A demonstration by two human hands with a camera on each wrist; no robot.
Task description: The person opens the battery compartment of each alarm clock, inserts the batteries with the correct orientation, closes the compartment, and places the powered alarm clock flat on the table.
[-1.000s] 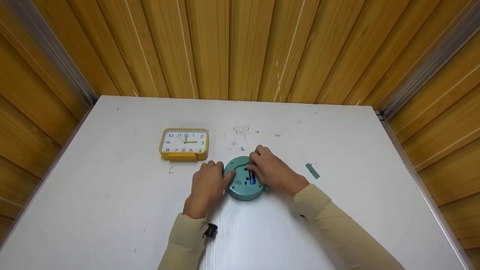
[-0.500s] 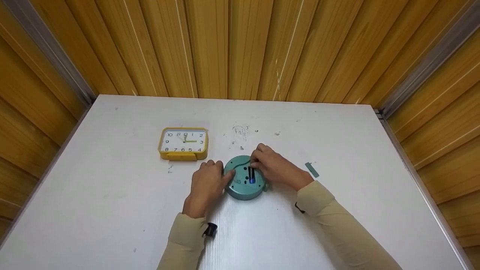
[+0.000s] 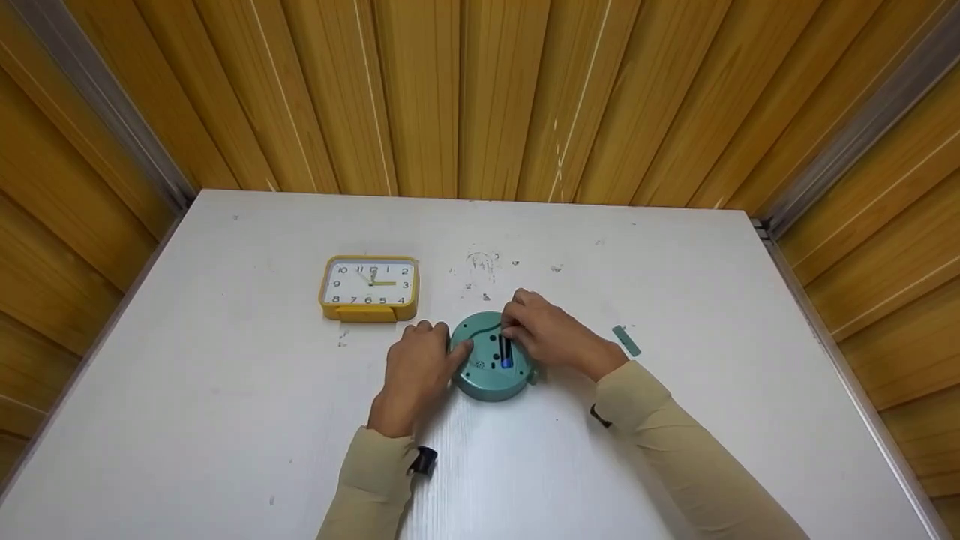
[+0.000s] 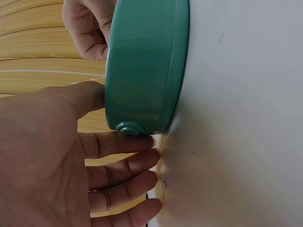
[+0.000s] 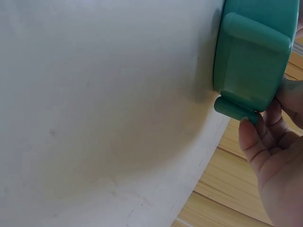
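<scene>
A round teal alarm clock (image 3: 487,384) lies face down on the white table, its back with small knobs and an uncovered battery slot facing up. My left hand (image 3: 418,360) grips its left side, thumb on the back; in the left wrist view the index finger (image 4: 116,143) touches the rim by a round button (image 4: 129,128). A blue and black battery (image 3: 506,355) lies in the slot. My right hand (image 3: 551,334) pinches at the battery's far end, its fingertips partly hiding the slot. In the right wrist view, its curled fingers (image 5: 252,142) are beside the clock's foot (image 5: 234,109).
A yellow rectangular clock (image 3: 369,289) lies face up to the left, beyond my left hand. The small teal battery cover (image 3: 626,340) lies on the table (image 3: 675,285) to the right. Wood-patterned panels (image 3: 487,97) rise behind the table and at both sides.
My right hand's fingertips have shifted slightly up and right at the battery's far end, showing more of the slot. The left hand keeps its hold on the clock.
</scene>
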